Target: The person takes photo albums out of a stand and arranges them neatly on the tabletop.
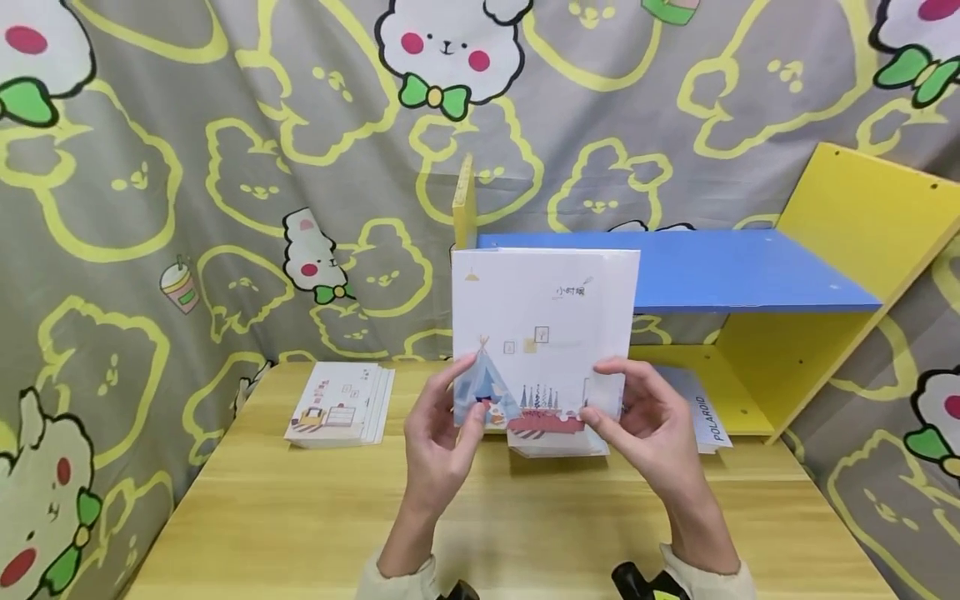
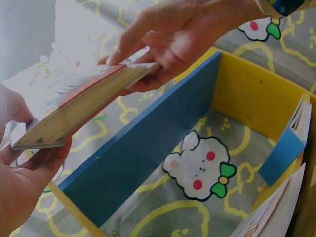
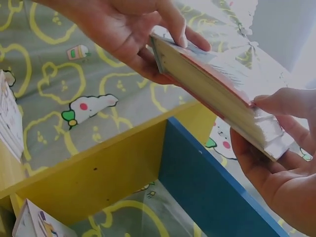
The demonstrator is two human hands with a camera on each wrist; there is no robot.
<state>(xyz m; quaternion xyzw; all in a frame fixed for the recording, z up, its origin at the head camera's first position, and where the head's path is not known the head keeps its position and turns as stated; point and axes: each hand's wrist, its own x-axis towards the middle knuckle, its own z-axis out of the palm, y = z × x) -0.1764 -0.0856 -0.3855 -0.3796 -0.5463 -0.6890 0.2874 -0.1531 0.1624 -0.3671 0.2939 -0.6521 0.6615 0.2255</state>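
Wood-grain desk point(image 1: 285, 517): bears yellow-and-blue shelf point(image 1: 735, 267) and, at left, white illustrated booklets point(image 1: 337, 404). Grey cartoon-print fabric point(image 1: 232, 92): hangs behind. White illustrated book point(image 1: 543, 333): raised above the desk, before the shelf, gripped at its sides by my left hand point(image 1: 441, 437) and right hand point(image 1: 654, 421).

A grey curtain point(image 1: 247, 142) printed with yellow outlines and white rabbits in green bows hangs behind. On the pale wooden table point(image 1: 247, 521), a white stack point(image 1: 330, 408) lies at left. At right stands a yellow shelf point(image 1: 712, 267) with a blue board; a POLAROID cover point(image 1: 701, 417) shows near its base.
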